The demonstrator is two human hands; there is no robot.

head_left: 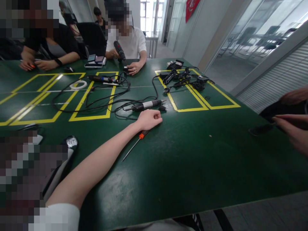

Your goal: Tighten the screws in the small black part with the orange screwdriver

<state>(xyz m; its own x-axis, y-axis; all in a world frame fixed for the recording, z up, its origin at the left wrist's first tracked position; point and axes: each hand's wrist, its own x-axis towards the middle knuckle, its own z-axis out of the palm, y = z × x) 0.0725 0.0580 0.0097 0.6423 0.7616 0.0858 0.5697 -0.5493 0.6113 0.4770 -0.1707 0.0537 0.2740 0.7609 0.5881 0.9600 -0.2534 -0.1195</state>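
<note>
Currently, in the head view, the left hand point(149, 119) is resting on the green tabletop point(183, 160) at the end of an outstretched bare forearm, its fingers curling into a loose fist. Whether it is gripping anything is hard to tell: a screwdriver point(135, 143) with an orange collar is lying just under the wrist, its thin shaft pointing back toward the near edge, while its handle is hiding beneath the hand. Just beyond the knuckles a silver-and-black power tool point(146, 105) is lying on its side, its black cable point(96, 102) looping across the yellow taped rectangles point(91, 117).

At the right edge the right hand point(295, 134) is blurring and getting cut off by the frame; its fingers are lying flat and extended, holding nothing that can be made out. A dark flat object point(261, 129) is sitting near its fingertips, too smeared to identify.

Farther off, a tangle of black tools and cords point(185, 78) is filling the right-hand taped box, and a white ring point(78, 84) is lying in the left one. Across the tabletop, a person in a white shirt point(131, 40) is holding a dark tool upright.
</note>
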